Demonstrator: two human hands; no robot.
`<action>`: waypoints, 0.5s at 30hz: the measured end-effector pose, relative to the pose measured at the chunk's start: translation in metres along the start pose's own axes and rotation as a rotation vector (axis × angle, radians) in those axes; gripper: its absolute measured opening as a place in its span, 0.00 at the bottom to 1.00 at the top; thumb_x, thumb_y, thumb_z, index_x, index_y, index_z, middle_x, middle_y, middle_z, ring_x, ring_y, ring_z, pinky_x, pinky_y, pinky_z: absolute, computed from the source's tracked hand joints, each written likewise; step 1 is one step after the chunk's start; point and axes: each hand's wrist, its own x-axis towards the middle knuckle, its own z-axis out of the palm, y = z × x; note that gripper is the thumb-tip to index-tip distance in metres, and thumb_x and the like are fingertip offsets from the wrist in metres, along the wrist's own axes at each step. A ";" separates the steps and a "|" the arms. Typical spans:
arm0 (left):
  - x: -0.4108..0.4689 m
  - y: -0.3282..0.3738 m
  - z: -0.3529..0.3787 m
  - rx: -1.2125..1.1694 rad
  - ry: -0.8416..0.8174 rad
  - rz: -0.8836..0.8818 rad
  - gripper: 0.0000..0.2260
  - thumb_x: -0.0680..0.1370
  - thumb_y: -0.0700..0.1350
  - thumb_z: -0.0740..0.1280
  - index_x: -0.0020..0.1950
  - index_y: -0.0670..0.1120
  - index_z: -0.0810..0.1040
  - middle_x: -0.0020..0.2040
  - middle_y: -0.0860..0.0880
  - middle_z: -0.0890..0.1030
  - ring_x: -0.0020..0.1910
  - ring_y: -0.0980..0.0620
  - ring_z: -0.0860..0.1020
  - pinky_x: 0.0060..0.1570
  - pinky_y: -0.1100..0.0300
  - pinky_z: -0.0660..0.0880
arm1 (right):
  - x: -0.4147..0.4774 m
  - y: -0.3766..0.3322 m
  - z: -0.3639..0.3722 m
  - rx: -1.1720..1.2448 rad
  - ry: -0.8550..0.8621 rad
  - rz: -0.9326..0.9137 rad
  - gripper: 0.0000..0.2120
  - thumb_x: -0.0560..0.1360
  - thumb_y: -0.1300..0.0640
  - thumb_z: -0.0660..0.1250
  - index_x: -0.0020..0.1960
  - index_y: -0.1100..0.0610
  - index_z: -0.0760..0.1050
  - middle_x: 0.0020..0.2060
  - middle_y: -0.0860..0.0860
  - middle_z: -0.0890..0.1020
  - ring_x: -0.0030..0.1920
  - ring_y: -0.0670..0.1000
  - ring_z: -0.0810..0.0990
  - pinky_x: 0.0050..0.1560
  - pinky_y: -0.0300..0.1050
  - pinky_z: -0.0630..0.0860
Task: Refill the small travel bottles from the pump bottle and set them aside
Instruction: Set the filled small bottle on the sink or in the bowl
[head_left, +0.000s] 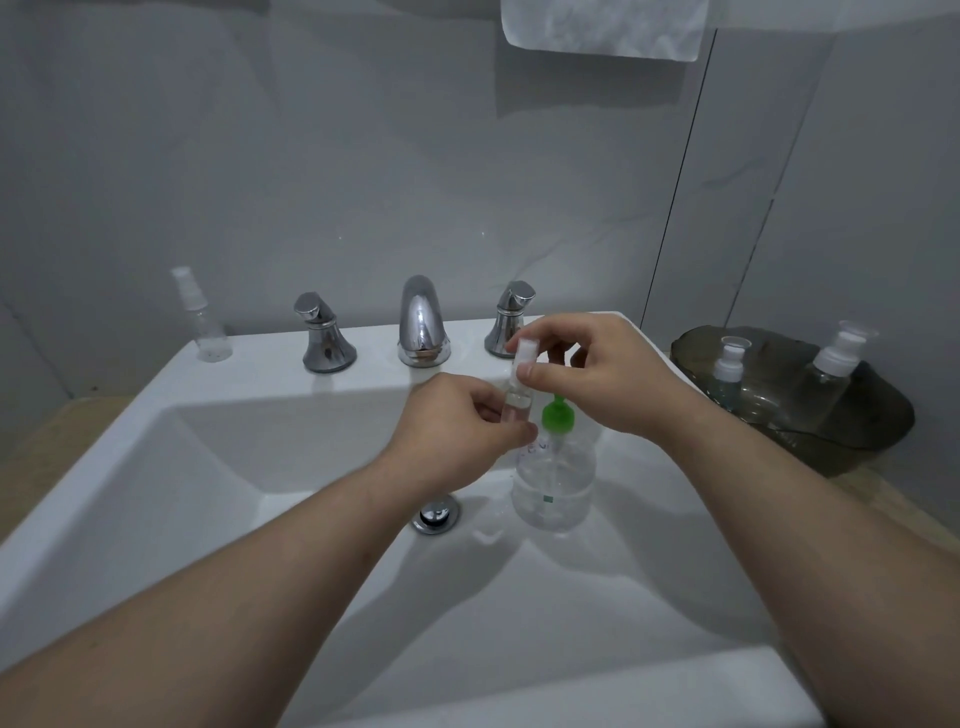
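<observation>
Apparently the person is working on the top of one small travel bottle (517, 409), which is held in the middle of the frame, above the white sink (208, 467) and just in front of the tap (422, 322). The left hand (457, 415) grips the clear body of this bottle with curled fingers, and the right hand (597, 374) pinches its white cap (525, 351) between thumb and fingers from above. I cannot tell if the cap is turning on or off; some clear liquid seems to be inside the bottle, but it is too small to be sure. The pump bottle (553, 478), clear with a green pump head (557, 418), stands upright inside the sink basin, just below and to the right of the held bottle and near the drain (436, 514). Another small bottle (202, 322) stands on the sink ledge at the left of the frame. Two more bottles (727, 371) (834, 369) stand in a dark bowl (872, 431) at the right edge. My judgement is that the step is the opening or closing of this one bottle. If it is opening, the next move needs the neck held steady under the green spout. If it is closing, the cap needs to be tight before the bottle goes aside, because wet fingers may slip on it.
</observation>
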 end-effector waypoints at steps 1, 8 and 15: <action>0.000 0.000 0.000 -0.006 0.007 0.002 0.05 0.71 0.47 0.79 0.39 0.50 0.85 0.31 0.54 0.83 0.30 0.59 0.78 0.37 0.62 0.75 | 0.000 0.000 0.000 0.014 0.008 0.011 0.07 0.75 0.59 0.76 0.49 0.47 0.84 0.45 0.46 0.86 0.44 0.49 0.82 0.39 0.35 0.74; 0.000 -0.003 0.001 0.005 0.021 0.002 0.06 0.70 0.48 0.80 0.40 0.49 0.85 0.34 0.52 0.85 0.32 0.59 0.81 0.38 0.62 0.78 | -0.001 0.000 0.002 -0.058 -0.004 -0.003 0.12 0.73 0.53 0.79 0.54 0.47 0.80 0.34 0.46 0.80 0.32 0.43 0.72 0.37 0.34 0.70; 0.001 -0.003 0.000 0.077 0.046 0.016 0.07 0.69 0.50 0.81 0.42 0.52 0.86 0.37 0.56 0.85 0.36 0.64 0.81 0.36 0.71 0.73 | 0.002 0.005 0.005 -0.139 0.027 0.052 0.11 0.72 0.48 0.80 0.45 0.52 0.79 0.29 0.39 0.77 0.31 0.42 0.71 0.34 0.33 0.68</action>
